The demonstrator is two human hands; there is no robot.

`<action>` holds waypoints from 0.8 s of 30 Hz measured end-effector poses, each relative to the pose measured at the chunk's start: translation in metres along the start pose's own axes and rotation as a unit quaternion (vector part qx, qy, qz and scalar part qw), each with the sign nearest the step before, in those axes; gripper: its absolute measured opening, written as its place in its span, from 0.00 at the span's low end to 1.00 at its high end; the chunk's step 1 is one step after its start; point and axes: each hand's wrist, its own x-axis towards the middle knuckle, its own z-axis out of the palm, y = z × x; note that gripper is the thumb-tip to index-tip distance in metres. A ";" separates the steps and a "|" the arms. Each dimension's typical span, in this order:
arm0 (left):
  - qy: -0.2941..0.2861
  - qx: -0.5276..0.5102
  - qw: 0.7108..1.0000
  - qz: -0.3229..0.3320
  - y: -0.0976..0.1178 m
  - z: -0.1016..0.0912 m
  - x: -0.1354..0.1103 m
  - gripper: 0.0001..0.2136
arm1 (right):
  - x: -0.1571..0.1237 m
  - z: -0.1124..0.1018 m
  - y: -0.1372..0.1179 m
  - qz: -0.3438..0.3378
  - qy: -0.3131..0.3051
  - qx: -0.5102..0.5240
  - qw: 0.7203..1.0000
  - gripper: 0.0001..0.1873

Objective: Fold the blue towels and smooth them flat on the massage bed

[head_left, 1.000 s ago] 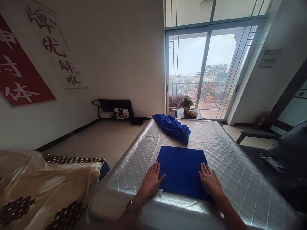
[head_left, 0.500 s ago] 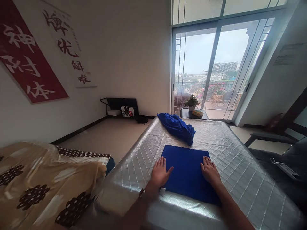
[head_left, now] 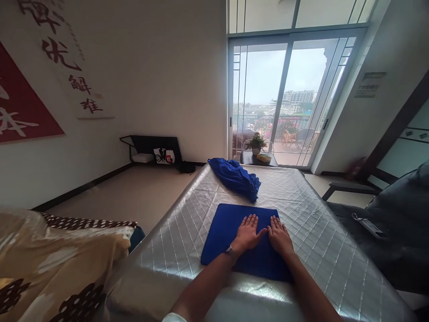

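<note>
A flat, folded blue cloth (head_left: 221, 235) lies on the silver quilted table cover (head_left: 174, 241). My left hand (head_left: 248, 232) rests palm down near the middle of the cloth, fingers stretched out and thumb pointing right. Beside it, my right hand (head_left: 279, 233) lies flat over the cloth's right edge, its fingers extended. The two thumbs nearly meet. Neither hand grips anything. Farther off, a crumpled blue cloth (head_left: 234, 179) sits near the table's far left corner.
A patterned tan blanket (head_left: 67, 264) covers something at the left. On the right stands a dark sofa (head_left: 395, 223) with a power strip (head_left: 370, 226) on it. Beyond the table, a potted plant (head_left: 256, 145) stands on a small dark table (head_left: 246, 157) before glass doors.
My left hand has moved right from the cloth's left edge to its middle. My right hand stays at the right edge. The camera view has turned slightly right.
</note>
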 end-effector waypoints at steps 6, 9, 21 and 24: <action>0.026 0.078 0.986 -0.143 -0.091 -0.033 -0.037 0.40 | 0.003 0.003 0.000 0.013 -0.010 0.012 1.000 0.34; 0.044 0.095 0.975 -0.194 -0.120 -0.040 -0.055 0.42 | 0.003 0.006 0.000 0.011 -0.001 0.001 1.000 0.34; 0.068 0.081 0.972 -0.208 -0.130 -0.031 -0.057 0.41 | 0.022 -0.010 0.004 -0.001 -0.008 -0.010 1.000 0.34; 0.067 0.077 0.974 -0.204 -0.131 -0.032 -0.058 0.41 | 0.040 -0.012 0.009 0.011 -0.021 0.006 1.000 0.34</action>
